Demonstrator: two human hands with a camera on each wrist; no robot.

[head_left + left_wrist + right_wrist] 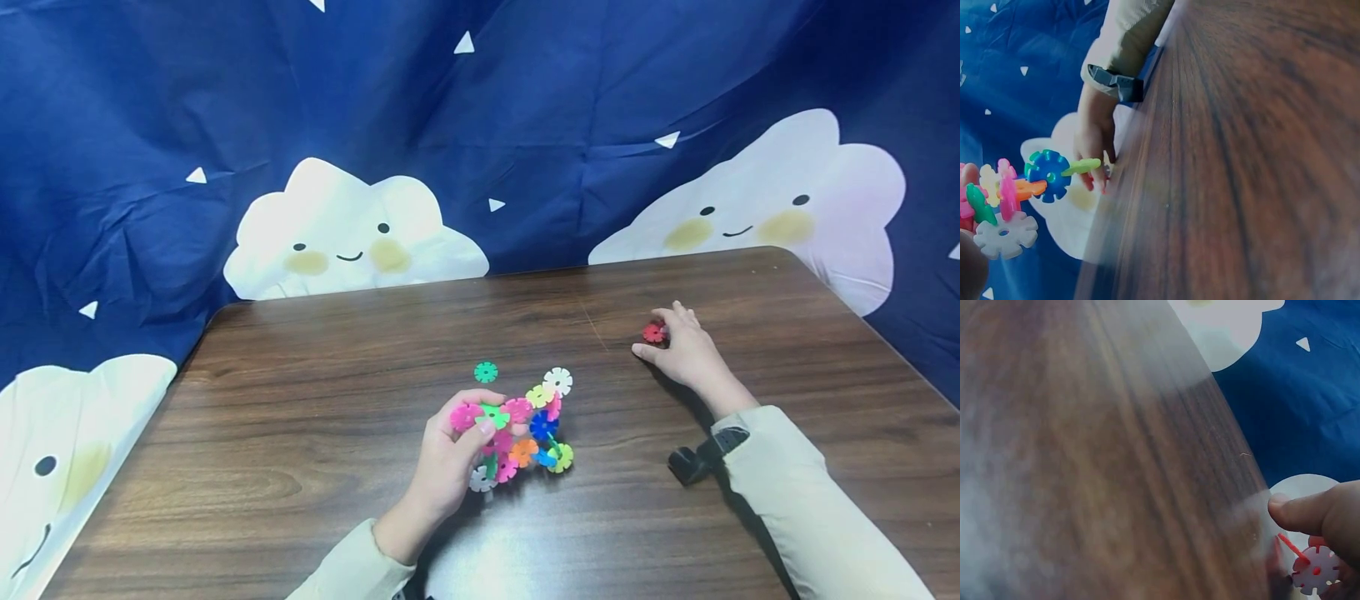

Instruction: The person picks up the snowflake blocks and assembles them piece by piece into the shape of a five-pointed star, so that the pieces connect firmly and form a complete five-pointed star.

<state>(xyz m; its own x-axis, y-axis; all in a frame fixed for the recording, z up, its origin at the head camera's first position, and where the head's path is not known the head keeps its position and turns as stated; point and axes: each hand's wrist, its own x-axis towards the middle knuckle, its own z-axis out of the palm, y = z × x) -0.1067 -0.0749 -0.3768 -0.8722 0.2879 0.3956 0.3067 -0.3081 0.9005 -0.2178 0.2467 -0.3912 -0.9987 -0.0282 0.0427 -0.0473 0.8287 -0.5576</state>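
Left hand (450,454) grips the cluster of snowflake discs (525,429), fingers and thumb curled round its left side. I read the cluster as lifted slightly or resting at the near middle of the wooden table (337,367); contact with the surface cannot be confirmed. Holding it by one end leaves the free discs on the right side exposed, which I judge suits adding further pieces.

Right hand (682,350) lies well apart, toward the far right of the table, with its fingertips closed on a single red disc (654,332). The right wrist view shows the thumb beside that disc at the table edge of the picture. The hand rests low, which steadies the pinch.

One loose green disc (486,372) lies flat just beyond the cluster, untouched.

Hard to make out: how the discs interlock inside the cluster, since the left fingers cover part of it. Both wrist views are blurred, and the left wrist view cuts off most of the cluster. A blue cloud-print cloth (480,125) hangs behind.
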